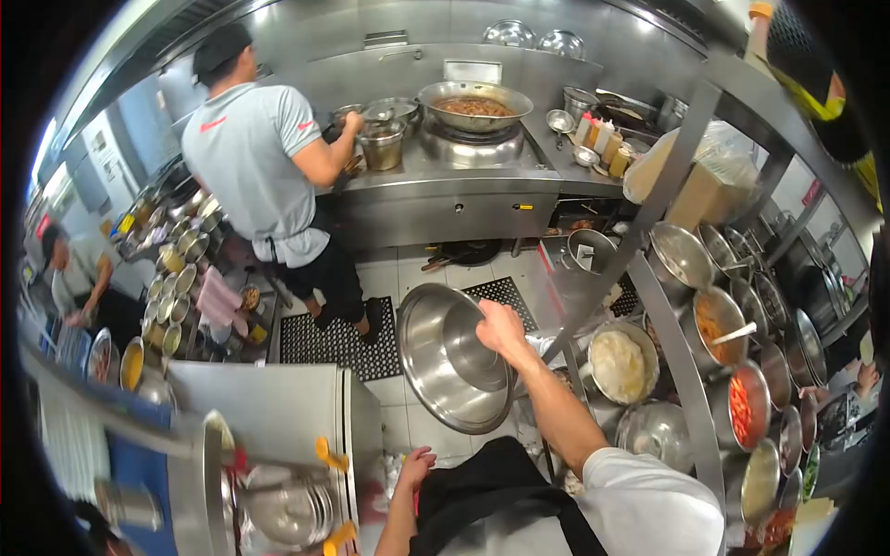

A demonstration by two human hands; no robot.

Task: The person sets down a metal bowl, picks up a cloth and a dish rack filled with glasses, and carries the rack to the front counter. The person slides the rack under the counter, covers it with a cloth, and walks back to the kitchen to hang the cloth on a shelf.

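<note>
A large steel bowl point(431, 357) hangs tilted over the floor in front of me, its shiny inside showing with nothing in it. My right hand point(503, 330) is closed on the bowl's right rim. My left hand point(417, 466) is low, below the bowl and apart from it, beside my black apron point(491, 486); its fingers are partly spread and nothing is seen in it.
A co-worker in grey point(250, 157) stands ahead at the stove, near a wok of food point(475, 108). Another person point(79, 273) is at far left. A steel cabinet point(269, 394) stands left; shelves with food bowls, including red pieces point(742, 405), line the right.
</note>
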